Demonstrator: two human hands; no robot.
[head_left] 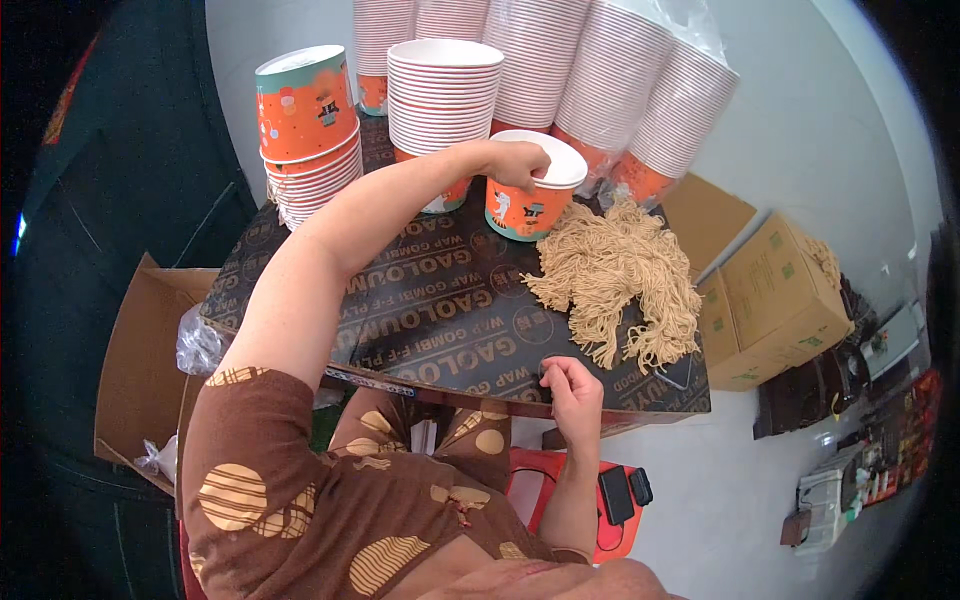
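Note:
My left hand reaches across the tabletop, its curled fingers closed at the rim of an orange paper bucket with a white inside. The bucket stands upright on the dark table, with cartoon figures and a green band at its base. My right hand is closed near the table's front edge; a small dark bit shows by its fingertips, too little to name. Between the hands and to the right lies a heap of tan cords, loose ends hanging toward me.
A nested bucket stack stands behind my left forearm, and an upside-down stack is at left. Several taller plastic-wrapped stacks line the back. Cardboard boxes flank the table. A red stool holds a phone.

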